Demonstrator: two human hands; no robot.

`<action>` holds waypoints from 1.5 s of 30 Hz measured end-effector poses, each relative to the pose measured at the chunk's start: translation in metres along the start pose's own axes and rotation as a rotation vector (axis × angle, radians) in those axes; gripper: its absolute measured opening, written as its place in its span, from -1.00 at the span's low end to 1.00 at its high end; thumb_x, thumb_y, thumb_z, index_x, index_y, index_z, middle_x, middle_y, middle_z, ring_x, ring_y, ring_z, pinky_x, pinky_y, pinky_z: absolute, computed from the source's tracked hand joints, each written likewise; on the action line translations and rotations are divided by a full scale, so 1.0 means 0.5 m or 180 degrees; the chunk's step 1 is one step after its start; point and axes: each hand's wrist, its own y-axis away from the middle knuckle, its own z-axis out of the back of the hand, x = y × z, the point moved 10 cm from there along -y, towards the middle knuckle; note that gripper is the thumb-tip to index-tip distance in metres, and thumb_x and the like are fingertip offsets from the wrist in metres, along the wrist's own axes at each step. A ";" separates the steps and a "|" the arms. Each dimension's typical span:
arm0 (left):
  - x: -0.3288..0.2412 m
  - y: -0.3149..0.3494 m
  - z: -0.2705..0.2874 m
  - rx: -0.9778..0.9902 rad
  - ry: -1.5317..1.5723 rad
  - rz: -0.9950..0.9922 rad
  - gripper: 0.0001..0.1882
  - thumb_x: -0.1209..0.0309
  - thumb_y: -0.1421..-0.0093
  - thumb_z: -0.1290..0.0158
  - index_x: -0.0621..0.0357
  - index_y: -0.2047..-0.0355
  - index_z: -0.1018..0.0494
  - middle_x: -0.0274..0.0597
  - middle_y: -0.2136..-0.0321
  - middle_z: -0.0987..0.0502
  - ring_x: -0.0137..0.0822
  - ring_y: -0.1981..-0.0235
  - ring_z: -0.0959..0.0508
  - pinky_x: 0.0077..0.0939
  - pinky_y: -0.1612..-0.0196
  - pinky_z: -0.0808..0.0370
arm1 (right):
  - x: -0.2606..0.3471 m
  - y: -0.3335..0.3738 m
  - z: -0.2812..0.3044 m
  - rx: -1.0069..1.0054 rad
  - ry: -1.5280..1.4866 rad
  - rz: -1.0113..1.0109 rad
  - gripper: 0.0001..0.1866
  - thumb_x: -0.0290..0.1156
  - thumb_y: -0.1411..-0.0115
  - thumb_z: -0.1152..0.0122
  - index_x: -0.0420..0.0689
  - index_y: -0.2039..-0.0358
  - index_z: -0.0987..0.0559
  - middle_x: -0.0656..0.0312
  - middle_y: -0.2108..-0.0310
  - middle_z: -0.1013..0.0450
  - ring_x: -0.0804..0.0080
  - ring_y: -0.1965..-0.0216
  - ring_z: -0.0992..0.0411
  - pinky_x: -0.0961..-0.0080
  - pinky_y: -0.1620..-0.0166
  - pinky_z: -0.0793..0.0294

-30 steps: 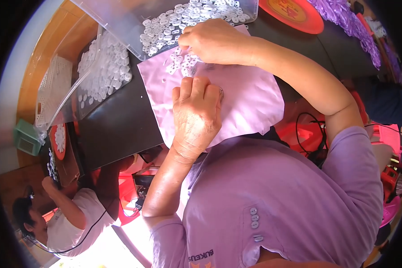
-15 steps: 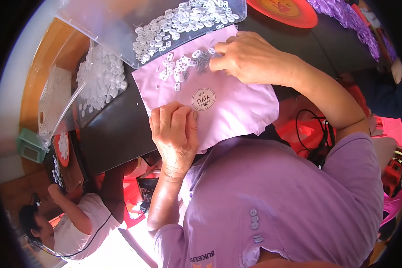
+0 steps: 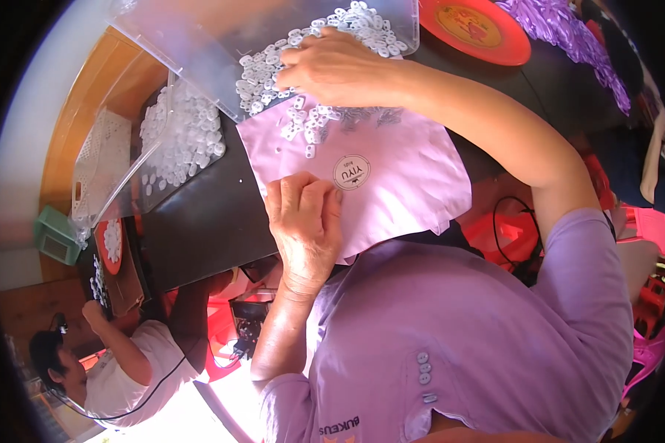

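Note:
A pink cloth [image 3: 414, 192] with a round printed label lies in front of me. On it are loose white plastic pieces with holes [image 3: 301, 122] and a heap of small, thin grey bits [image 3: 369, 116], too small to name. My left hand [image 3: 303, 229] rests on the cloth's left side with fingers curled and thumb drawn in; anything it holds is hidden. My right hand [image 3: 340, 70] reaches over the white pieces [image 3: 257, 81] in the clear plastic bin [image 3: 162, 40], its bent fingers apart among them.
A red plate [image 3: 506, 44] and a heap of shiny purple material [image 3: 569, 37] lie at the far right. Another clear container with white pieces [image 3: 185, 140] stands at left, near a green basket [image 3: 58, 235]. A co-worker [image 3: 137, 369] sits at lower left.
My right hand has moved left and away from me, from the grey bits on the cloth to the bin's white pieces. My left hand keeps its place on the cloth.

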 end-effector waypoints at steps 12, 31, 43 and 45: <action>0.015 0.002 -0.001 -0.0066 0.0126 0.0109 -0.85 0.52 0.01 -0.20 0.18 0.39 -0.48 -0.18 0.33 -0.43 -0.10 0.29 -0.39 -0.23 0.21 -0.30 | -0.097 -0.094 -0.086 -0.0060 0.0824 -0.0050 -0.77 -0.21 -0.16 -0.19 0.11 0.16 -0.60 0.31 0.16 -0.45 0.31 0.08 -0.42 0.31 0.04 -0.25; 0.050 -0.045 0.012 0.0178 0.0002 0.0356 -0.87 0.55 -0.05 -0.19 0.22 0.36 -0.50 -0.13 0.37 -0.49 -0.10 0.28 -0.46 -0.28 0.20 -0.42 | -0.084 0.113 0.018 0.0520 -0.0882 -0.1050 -0.92 -0.44 -0.02 -0.19 -0.12 0.44 -0.59 0.14 0.51 -0.52 0.17 0.41 -0.51 0.24 0.34 -0.42; 0.158 -0.110 -0.029 0.0110 0.0318 0.0994 -0.75 0.58 0.01 -0.26 0.26 0.28 -0.53 -0.22 0.35 -0.47 -0.37 0.33 -0.52 -0.51 0.24 -0.49 | -0.062 0.118 0.005 0.0631 -0.0916 -0.0940 -0.86 -0.50 -0.01 -0.14 -0.13 0.38 -0.61 0.11 0.47 -0.53 0.13 0.35 -0.52 0.18 0.28 -0.45; 0.171 -0.116 -0.026 0.0164 0.0468 0.0945 -0.71 0.61 0.04 -0.27 0.26 0.25 -0.53 -0.23 0.33 -0.46 -0.38 0.34 -0.51 -0.51 0.24 -0.49 | -0.069 0.116 0.009 0.0449 -0.0946 -0.0916 -0.86 -0.50 -0.01 -0.15 -0.12 0.38 -0.61 0.13 0.45 -0.53 0.15 0.32 -0.52 0.20 0.24 -0.45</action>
